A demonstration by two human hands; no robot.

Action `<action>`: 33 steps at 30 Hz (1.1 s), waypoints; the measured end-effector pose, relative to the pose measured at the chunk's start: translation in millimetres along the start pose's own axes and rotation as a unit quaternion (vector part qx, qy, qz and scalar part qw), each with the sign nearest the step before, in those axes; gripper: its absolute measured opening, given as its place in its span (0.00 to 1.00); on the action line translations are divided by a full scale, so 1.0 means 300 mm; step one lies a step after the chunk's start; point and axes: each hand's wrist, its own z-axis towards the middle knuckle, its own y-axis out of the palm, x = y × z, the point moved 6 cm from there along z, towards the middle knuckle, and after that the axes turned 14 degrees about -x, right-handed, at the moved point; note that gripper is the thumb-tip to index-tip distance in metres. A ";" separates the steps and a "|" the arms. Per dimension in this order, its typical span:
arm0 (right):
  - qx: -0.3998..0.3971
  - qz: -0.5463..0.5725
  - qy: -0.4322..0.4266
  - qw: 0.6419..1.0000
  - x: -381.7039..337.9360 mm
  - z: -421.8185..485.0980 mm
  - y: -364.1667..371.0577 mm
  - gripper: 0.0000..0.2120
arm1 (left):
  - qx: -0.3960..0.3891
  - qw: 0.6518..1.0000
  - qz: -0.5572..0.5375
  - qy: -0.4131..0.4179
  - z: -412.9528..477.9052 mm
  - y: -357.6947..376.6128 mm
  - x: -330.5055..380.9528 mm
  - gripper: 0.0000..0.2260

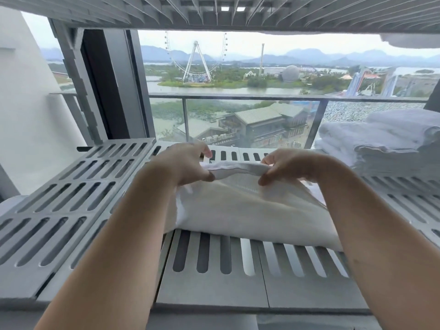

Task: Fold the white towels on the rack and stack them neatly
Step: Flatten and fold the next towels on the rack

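**Desk:** Where is the cloth, and what have you got hold of?

**Operator:** I have the soft white terry towel (250, 210) lying mid-shelf on the grey slotted plastic rack (214, 270), with its far hem raised. My left hand (188, 163) pinches that hem between thumb and curled fingers, and my right hand (290, 166) pinches it the same way, a little further along.

**Desk:** What could spoil it?

**Operator:** I judge the cloth limp. Both pinches sit near the middle, so the outer corners may sag and the fold land skewed. The shelf looks smooth and hard, so the lower layer could slide as I pull. A loose corner might also dip into a slot. The pile of folded white towels (381, 144) sits near my right, plump and rounded at its edges, so a careless sweep could nudge it.
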 end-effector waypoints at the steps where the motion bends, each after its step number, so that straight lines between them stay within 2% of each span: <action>1: -0.006 0.018 -0.005 1.000 0.002 0.002 0.002 0.13 | -0.031 0.999 0.004 0.010 0.012 0.020 0.021 0.24; 2: -0.007 0.031 -0.009 0.999 0.003 0.005 0.004 0.12 | -0.053 0.998 0.037 0.012 0.026 0.038 0.044 0.23; 4: 0.008 0.037 -0.010 0.999 0.014 0.013 -0.003 0.11 | -0.069 0.992 0.107 0.000 0.065 0.056 0.061 0.11; 6: 0.038 -0.012 0.009 0.999 0.024 0.005 -0.034 0.09 | -0.067 0.989 0.132 -0.011 0.079 0.021 0.069 0.13; 7: 0.031 -0.027 0.020 0.999 0.032 -0.002 -0.047 0.08 | -0.084 0.987 0.133 -0.015 0.084 -0.005 0.066 0.15; 9: -0.043 0.031 0.032 0.998 0.044 -0.016 -0.069 0.05 | -0.138 0.984 0.114 -0.019 0.095 -0.062 0.054 0.13; 10: -0.050 0.047 0.033 0.997 0.042 -0.018 -0.090 0.04 | -0.149 0.985 0.087 -0.025 0.107 -0.094 0.043 0.10; 11: 0.005 0.023 0.033 0.999 0.034 -0.013 -0.134 0.06 | -0.119 0.991 0.062 -0.028 0.129 -0.134 0.037 0.09; 12: 0.119 -0.038 0.038 0.991 0.023 -0.007 -0.193 0.09 | -0.040 0.996 0.068 -0.038 0.154 -0.180 0.036 0.08; 13: 0.272 -0.103 0.049 0.955 0.008 -0.015 -0.242 0.15 | 0.084 0.989 0.113 -0.051 0.171 -0.223 0.043 0.11; 14: 0.396 -0.154 0.046 0.904 -0.018 -0.034 -0.246 0.19 | 0.198 0.963 0.170 -0.071 0.172 -0.237 0.060 0.16; 15: 0.473 -0.187 0.016 0.861 -0.045 -0.041 -0.218 0.20 | 0.278 0.936 0.200 -0.082 0.166 -0.228 0.083 0.19; 16: 0.499 -0.208 -0.030 0.841 -0.070 -0.029 -0.177 0.19 | 0.320 0.921 0.210 -0.076 0.163 -0.208 0.108 0.19; 17: 0.486 -0.219 -0.067 0.843 -0.080 -0.001 -0.130 0.18 | 0.327 0.919 0.213 -0.060 0.167 -0.173 0.130 0.18; 19: 0.397 -0.216 -0.102 0.886 -0.062 0.074 -0.051 0.12 | 0.249 0.947 0.202 -0.022 0.200 -0.074 0.137 0.16; 21: 0.290 -0.209 -0.055 0.932 -0.020 0.129 0.014 0.09 | 0.065 0.986 0.151 0.003 0.233 0.055 0.124 0.16; 22: 0.248 -0.214 -0.028 0.944 -0.001 0.143 0.038 0.09 | -0.034 0.990 0.137 0.002 0.235 0.125 0.114 0.18; 23: 0.220 -0.218 -0.011 0.951 0.011 0.148 0.057 0.10 | -0.097 0.986 0.136 -0.006 0.229 0.180 0.103 0.20; 24: 0.205 -0.217 -0.003 0.954 0.017 0.147 0.072 0.10 | -0.116 0.983 0.143 -0.015 0.221 0.210 0.091 0.21; 28: 0.183 -0.198 0.005 0.963 0.007 0.118 0.137 0.11 | -0.078 0.976 0.190 -0.070 0.205 0.216 0.050 0.18; 31: 0.176 -0.176 0.014 0.969 0.019 0.090 0.189 0.13 | -0.077 0.955 0.224 -0.176 0.186 0.182 -0.035 0.25; 33: 0.177 -0.167 0.020 0.970 0.024 0.080 0.212 0.15 | -0.015 0.943 0.213 -0.255 0.154 0.125 -0.110 0.30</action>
